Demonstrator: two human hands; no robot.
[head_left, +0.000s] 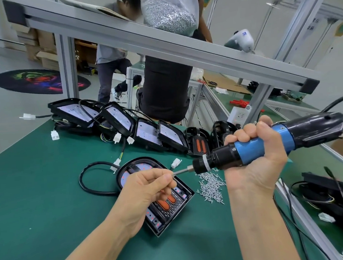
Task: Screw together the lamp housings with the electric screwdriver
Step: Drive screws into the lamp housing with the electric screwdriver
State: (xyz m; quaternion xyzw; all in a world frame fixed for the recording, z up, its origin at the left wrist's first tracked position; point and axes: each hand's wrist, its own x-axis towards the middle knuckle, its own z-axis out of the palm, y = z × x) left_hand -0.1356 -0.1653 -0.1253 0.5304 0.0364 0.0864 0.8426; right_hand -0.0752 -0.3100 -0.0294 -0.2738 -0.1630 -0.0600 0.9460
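My right hand (255,156) grips a blue and black electric screwdriver (269,145), held nearly level with its bit (181,171) pointing left. My left hand (148,189) pinches at the tip of the bit, fingers curled; whatever small thing it holds there is hidden by the fingertips. Under my left hand a black lamp housing (168,211) lies flat on the green mat, with orange inserts and a black cable looping off to its left. A heap of small silver screws (211,186) lies just right of the housing.
A row of several more lamp housings (115,117) leans along the far edge of the table (49,199), with wires and white connectors. Another pile of housings and cables (337,197) sits at the right. An aluminium frame rail (160,47) carrying a bag of screws (168,10) crosses overhead. Two people stand beyond.
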